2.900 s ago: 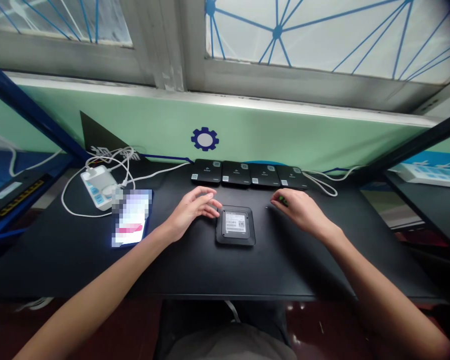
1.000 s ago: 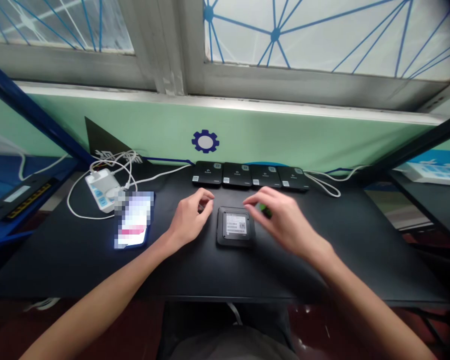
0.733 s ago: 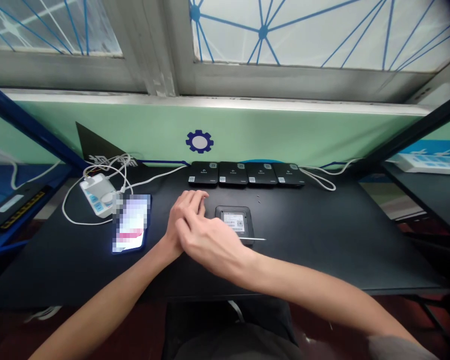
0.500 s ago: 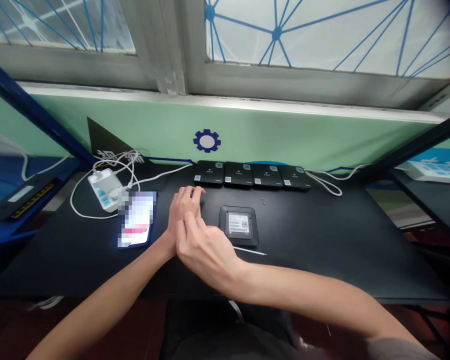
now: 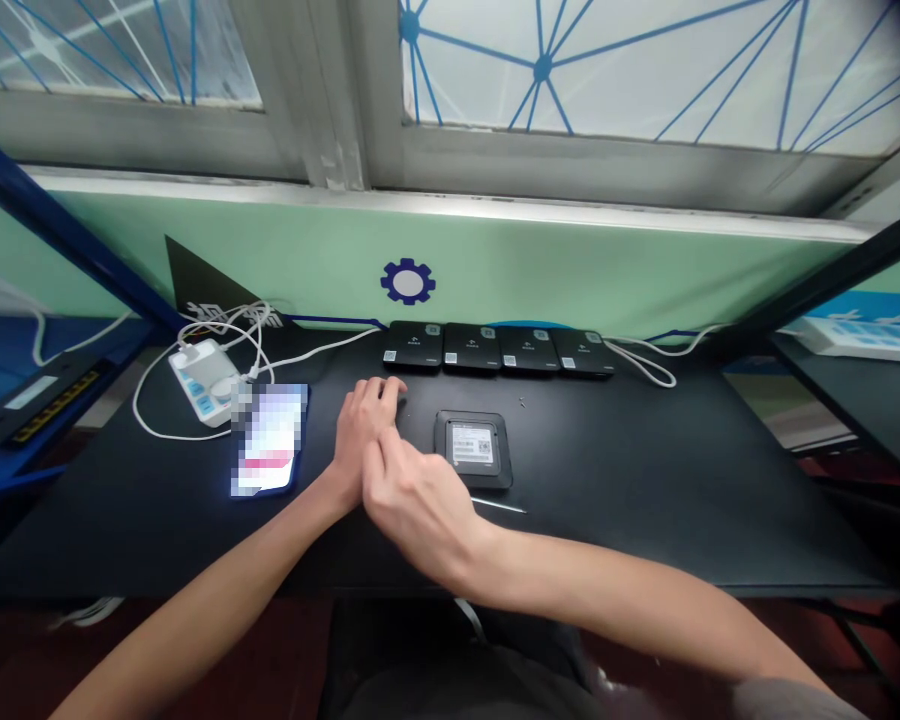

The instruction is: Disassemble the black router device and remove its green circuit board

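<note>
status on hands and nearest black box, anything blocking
Right hand overlaps left hand in view, grips hidden. Nearest black box flat, right hand hiding one corner. Metal shaft just off near edge.

Soft light is coming through the window (image 5: 645, 100), the counter (image 5: 645, 470) is looking dim, the phone (image 5: 274, 430) is glowing under blocky pixelation, the view is stretching toward its edges, and black is filling the upper-right corner.

Black square device (image 5: 472, 450), flat, label (image 5: 473, 444) up, metal shaft (image 5: 499, 505) beside
</note>
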Motion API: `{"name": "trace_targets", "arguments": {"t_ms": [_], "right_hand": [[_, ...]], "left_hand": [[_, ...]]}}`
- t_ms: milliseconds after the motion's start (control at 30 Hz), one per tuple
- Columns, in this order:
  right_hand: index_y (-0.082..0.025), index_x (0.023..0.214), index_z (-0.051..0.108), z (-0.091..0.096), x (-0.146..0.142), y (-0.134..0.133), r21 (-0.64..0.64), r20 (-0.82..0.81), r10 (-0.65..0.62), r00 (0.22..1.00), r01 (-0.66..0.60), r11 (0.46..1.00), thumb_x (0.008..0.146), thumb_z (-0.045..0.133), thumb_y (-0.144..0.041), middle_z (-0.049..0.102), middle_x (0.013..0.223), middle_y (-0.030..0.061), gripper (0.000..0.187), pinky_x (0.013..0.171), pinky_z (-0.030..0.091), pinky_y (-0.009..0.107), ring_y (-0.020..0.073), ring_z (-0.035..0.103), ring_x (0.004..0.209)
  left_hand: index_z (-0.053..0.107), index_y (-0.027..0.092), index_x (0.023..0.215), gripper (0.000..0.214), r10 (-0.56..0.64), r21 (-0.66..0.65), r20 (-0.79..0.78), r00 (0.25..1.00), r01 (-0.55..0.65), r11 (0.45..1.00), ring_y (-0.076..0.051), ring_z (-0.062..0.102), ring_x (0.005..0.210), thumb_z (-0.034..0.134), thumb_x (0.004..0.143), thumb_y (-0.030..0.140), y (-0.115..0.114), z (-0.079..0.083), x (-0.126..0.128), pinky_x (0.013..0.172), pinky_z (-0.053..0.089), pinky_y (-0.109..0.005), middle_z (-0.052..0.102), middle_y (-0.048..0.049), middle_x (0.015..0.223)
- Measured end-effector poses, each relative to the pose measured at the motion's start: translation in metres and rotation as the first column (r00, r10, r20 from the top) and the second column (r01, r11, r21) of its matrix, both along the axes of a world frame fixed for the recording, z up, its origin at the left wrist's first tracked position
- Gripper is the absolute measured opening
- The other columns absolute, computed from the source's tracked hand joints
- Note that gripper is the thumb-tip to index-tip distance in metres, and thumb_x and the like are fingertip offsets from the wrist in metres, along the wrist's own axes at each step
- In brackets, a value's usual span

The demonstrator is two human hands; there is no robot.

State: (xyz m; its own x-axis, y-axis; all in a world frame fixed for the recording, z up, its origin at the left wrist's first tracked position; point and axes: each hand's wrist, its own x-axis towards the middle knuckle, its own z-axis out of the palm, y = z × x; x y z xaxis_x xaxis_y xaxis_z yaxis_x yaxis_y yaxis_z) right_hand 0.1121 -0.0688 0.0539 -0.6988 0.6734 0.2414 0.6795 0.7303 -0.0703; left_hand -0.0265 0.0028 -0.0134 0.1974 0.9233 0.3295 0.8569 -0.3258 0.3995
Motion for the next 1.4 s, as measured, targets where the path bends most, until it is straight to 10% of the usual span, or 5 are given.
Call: {"name": "trace_targets", "arguments": {"t_ms": [367, 467, 600, 833, 1400], "right_hand": [[-0.019, 0.096, 0.073, 0.047, 0.037, 0.000, -0.405, -0.306, 0.017, 0.952, -0.146, 0.903, 0.113, 0.064, -0.024, 0.078, 0.086, 0.0028, 0.020, 0.068, 0.050, 0.031, 0.0161, 0.068, 0.070], [-0.023, 0.091, 0.075, 0.079, 0.063, 0.012, -0.386, -0.631, -0.155, 0.760, -0.134, 0.913, 0.111, 0.069, -0.026, 0.071, 0.077, -0.0032, 0.021, 0.064, 0.045, 0.028, 0.0125, 0.059, 0.065], [-0.025, 0.081, 0.077, 0.098, 0.091, 0.022, -0.311, -0.865, -0.242, 0.439, -0.091, 0.946, 0.112, 0.066, -0.030, 0.055, 0.058, -0.0046, 0.034, 0.053, 0.038, 0.031, 0.0121, 0.044, 0.049], [-0.022, 0.068, 0.071, 0.065, 0.082, 0.036, -0.250, -0.965, -0.258, 0.045, -0.458, 0.853, 0.109, 0.066, -0.029, 0.043, 0.049, -0.0058, 0.041, 0.042, 0.021, 0.030, 0.0099, 0.032, 0.037], [-0.021, 0.070, 0.070, 0.017, 0.056, 0.039, -0.261, -0.959, -0.164, 0.231, -0.494, 0.830, 0.112, 0.066, -0.034, 0.048, 0.053, -0.0057, 0.044, 0.052, 0.033, 0.031, 0.0108, 0.039, 0.046]], "left_hand": [[0.071, 0.025, 0.135, 0.038, -0.189, -0.024, 0.127, 0.974, 0.193, 0.981, -0.035, 0.066, 0.128, 0.046, 0.110, 0.009, 0.007, 0.015, 0.001, 0.114, 0.053, -0.053, 0.075, -0.0124, 0.133], [0.067, 0.029, 0.148, 0.038, -0.454, -0.048, 0.283, 0.845, 0.486, 0.873, -0.034, 0.067, 0.136, 0.070, 0.110, 0.033, 0.001, 0.025, 0.003, 0.120, 0.055, -0.051, 0.073, -0.0108, 0.146], [0.049, 0.035, 0.174, 0.108, -0.597, -0.114, 0.389, 0.702, 0.680, 0.725, -0.044, 0.054, 0.160, 0.103, 0.083, 0.057, -0.007, 0.024, 0.005, 0.133, 0.047, -0.060, 0.056, -0.0157, 0.172], [0.047, 0.032, 0.175, 0.112, -0.621, -0.169, 0.336, 0.708, 0.694, 0.700, -0.046, 0.053, 0.160, 0.104, 0.080, 0.050, -0.001, 0.010, 0.006, 0.133, 0.049, -0.064, 0.053, -0.0171, 0.172], [0.072, 0.025, 0.135, 0.070, -0.645, -0.089, 0.424, 0.635, 0.738, 0.669, -0.043, 0.064, 0.142, 0.102, 0.083, 0.061, 0.006, -0.003, 0.004, 0.120, 0.059, -0.060, 0.069, -0.0149, 0.145]]}}
